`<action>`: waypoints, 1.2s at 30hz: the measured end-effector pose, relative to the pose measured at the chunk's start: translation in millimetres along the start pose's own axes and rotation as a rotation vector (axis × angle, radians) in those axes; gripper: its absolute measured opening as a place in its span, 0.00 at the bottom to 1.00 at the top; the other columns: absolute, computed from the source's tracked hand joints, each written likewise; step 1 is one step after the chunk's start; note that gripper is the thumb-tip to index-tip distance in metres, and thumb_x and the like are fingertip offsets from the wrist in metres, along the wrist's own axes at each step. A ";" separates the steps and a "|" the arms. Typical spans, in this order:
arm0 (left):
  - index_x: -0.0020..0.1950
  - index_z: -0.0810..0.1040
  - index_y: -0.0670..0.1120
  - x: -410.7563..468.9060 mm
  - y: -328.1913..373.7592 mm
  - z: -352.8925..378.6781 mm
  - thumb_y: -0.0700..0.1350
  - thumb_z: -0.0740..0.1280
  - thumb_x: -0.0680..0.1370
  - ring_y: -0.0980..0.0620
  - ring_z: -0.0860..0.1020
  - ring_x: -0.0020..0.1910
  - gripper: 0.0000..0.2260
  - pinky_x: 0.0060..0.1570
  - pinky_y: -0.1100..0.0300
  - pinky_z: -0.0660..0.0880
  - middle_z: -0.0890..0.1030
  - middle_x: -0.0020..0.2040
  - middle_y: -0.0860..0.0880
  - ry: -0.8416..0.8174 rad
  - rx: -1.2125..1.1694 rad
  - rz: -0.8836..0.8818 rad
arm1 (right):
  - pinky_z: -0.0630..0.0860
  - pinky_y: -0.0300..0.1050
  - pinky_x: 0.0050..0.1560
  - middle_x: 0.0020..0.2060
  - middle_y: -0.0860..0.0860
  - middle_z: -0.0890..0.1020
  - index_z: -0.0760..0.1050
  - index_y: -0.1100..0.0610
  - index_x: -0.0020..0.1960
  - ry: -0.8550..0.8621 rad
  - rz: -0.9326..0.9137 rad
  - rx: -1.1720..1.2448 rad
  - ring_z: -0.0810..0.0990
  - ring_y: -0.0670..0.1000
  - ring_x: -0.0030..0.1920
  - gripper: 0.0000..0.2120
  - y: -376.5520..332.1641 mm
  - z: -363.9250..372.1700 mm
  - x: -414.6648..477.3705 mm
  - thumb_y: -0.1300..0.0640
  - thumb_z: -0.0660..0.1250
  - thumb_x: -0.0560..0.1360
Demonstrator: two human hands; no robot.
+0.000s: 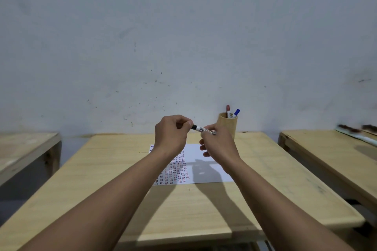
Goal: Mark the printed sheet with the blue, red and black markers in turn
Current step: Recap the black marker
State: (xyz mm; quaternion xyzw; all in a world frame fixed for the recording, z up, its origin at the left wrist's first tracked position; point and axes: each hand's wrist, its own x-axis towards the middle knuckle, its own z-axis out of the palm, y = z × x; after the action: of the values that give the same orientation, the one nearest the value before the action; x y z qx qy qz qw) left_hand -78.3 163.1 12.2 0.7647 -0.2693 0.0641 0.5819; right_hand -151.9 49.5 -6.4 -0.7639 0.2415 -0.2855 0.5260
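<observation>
Plain wood surface (pixel 114 171), sheet (pixel 206 161) at 12 o'clock. Our left hand (pixel 171 134) pinches the cap, our right hand (pixel 219 144) grips the black marker (pixel 201 129) above it; we'd pull straight, no twisting.

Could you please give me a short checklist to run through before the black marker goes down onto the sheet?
1. Black marker held: ok, the right hand grips its barrel above the printed sheet.
2. Cap off: cannot tell, the left hand pinches the black end and hides whether it has separated.
3. Red marker and blue marker put away: ok, both stand in the wooden cup.
4. Sheet flat on the table: ok.
5. Blank space left: ok, the sheet's right part is unmarked.
</observation>
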 end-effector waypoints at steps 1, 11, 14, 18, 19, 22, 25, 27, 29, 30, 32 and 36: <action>0.48 0.87 0.46 1.0 0.9 1.0 0.45 0.69 0.79 0.48 0.83 0.39 0.07 0.45 0.56 0.79 0.85 0.39 0.50 0.004 0.007 0.005 | 0.82 0.53 0.39 0.41 0.57 0.84 0.76 0.55 0.54 -0.005 -0.044 -0.095 0.83 0.55 0.37 0.07 0.2 -1.3 1.0 0.59 0.62 0.77; 0.49 0.86 0.48 19.1 5.3 24.5 0.46 0.68 0.79 0.60 0.78 0.36 0.07 0.36 0.66 0.69 0.85 0.41 0.53 -0.019 0.034 0.057 | 0.72 0.47 0.38 0.40 0.51 0.80 0.82 0.57 0.51 0.007 -0.207 -0.467 0.76 0.51 0.36 0.08 7.0 -22.2 18.2 0.54 0.67 0.79; 0.48 0.85 0.50 29.9 5.3 43.3 0.48 0.65 0.80 0.51 0.83 0.44 0.09 0.47 0.58 0.77 0.86 0.43 0.52 -0.036 -0.020 0.043 | 0.74 0.48 0.42 0.44 0.55 0.83 0.79 0.57 0.49 0.012 -0.211 -0.474 0.80 0.57 0.44 0.07 11.1 -32.3 33.7 0.55 0.65 0.79; 0.57 0.82 0.49 51.3 -2.9 77.5 0.48 0.60 0.82 0.50 0.83 0.48 0.13 0.54 0.52 0.79 0.85 0.48 0.51 -0.074 -0.094 -0.044 | 0.75 0.49 0.45 0.49 0.51 0.83 0.76 0.56 0.56 0.091 -0.232 -0.471 0.80 0.57 0.49 0.08 16.5 -54.3 64.8 0.57 0.63 0.79; 0.58 0.82 0.48 57.1 -7.2 87.1 0.47 0.60 0.82 0.50 0.83 0.49 0.12 0.53 0.54 0.78 0.85 0.49 0.50 -0.088 -0.080 -0.046 | 0.73 0.48 0.44 0.50 0.51 0.83 0.76 0.56 0.58 0.112 -0.227 -0.465 0.80 0.57 0.50 0.09 17.2 -60.5 74.5 0.57 0.63 0.79; 0.61 0.81 0.48 74.1 -22.7 118.5 0.47 0.64 0.81 0.50 0.81 0.49 0.11 0.50 0.60 0.72 0.84 0.53 0.49 -0.145 0.002 -0.034 | 0.70 0.44 0.39 0.47 0.49 0.81 0.75 0.55 0.58 0.176 -0.219 -0.435 0.81 0.54 0.48 0.09 18.0 -78.3 107.0 0.57 0.65 0.79; 0.67 0.77 0.47 91.6 -40.7 151.8 0.48 0.70 0.78 0.50 0.80 0.54 0.18 0.56 0.56 0.76 0.82 0.58 0.48 -0.216 0.077 -0.058 | 0.67 0.34 0.32 0.45 0.48 0.80 0.76 0.56 0.56 0.233 -0.235 -0.393 0.78 0.45 0.38 0.07 19.2 -89.2 141.7 0.58 0.65 0.79; 0.72 0.72 0.46 101.6 -53.6 172.6 0.49 0.73 0.76 0.48 0.78 0.61 0.26 0.61 0.54 0.74 0.80 0.64 0.46 -0.258 0.115 -0.069 | 0.66 0.32 0.31 0.44 0.48 0.80 0.76 0.57 0.56 0.269 -0.249 -0.348 0.78 0.47 0.39 0.07 21.6 -93.8 163.4 0.58 0.64 0.79; 0.77 0.66 0.45 111.5 -63.2 190.3 0.53 0.74 0.74 0.46 0.74 0.68 0.35 0.64 0.55 0.71 0.76 0.70 0.45 -0.291 0.138 -0.098 | 0.66 0.30 0.26 0.39 0.44 0.78 0.75 0.56 0.56 0.286 -0.259 -0.293 0.77 0.43 0.36 0.06 24.3 -95.3 182.2 0.57 0.64 0.81; 0.78 0.64 0.44 116.8 -66.7 198.4 0.54 0.74 0.74 0.46 0.73 0.70 0.37 0.64 0.55 0.70 0.74 0.71 0.45 -0.303 0.153 -0.109 | 0.67 0.30 0.24 0.37 0.43 0.77 0.74 0.56 0.56 0.290 -0.260 -0.272 0.76 0.40 0.34 0.05 26.3 -94.5 190.6 0.57 0.63 0.81; 0.75 0.67 0.42 125.6 -72.0 212.6 0.54 0.74 0.74 0.45 0.74 0.68 0.34 0.61 0.56 0.72 0.77 0.68 0.45 -0.311 0.184 -0.113 | 0.71 0.31 0.27 0.37 0.41 0.76 0.75 0.55 0.56 0.286 -0.258 -0.265 0.77 0.39 0.35 0.06 33.5 -91.2 205.1 0.56 0.62 0.81; 0.60 0.77 0.47 137.8 -88.3 232.1 0.46 0.71 0.72 0.47 0.81 0.54 0.17 0.50 0.54 0.78 0.83 0.54 0.49 -0.282 0.220 -0.093 | 0.81 0.49 0.44 0.42 0.48 0.83 0.78 0.55 0.55 0.230 -0.212 -0.299 0.83 0.49 0.43 0.07 50.5 -79.6 227.3 0.55 0.65 0.80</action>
State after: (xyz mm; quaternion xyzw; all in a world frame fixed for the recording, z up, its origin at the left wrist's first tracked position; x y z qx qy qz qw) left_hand 31.3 -82.3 -79.7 0.8367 -0.3041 -0.0417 0.4535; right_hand -46.7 -172.4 10.0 -0.8169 0.2579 -0.3854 0.3429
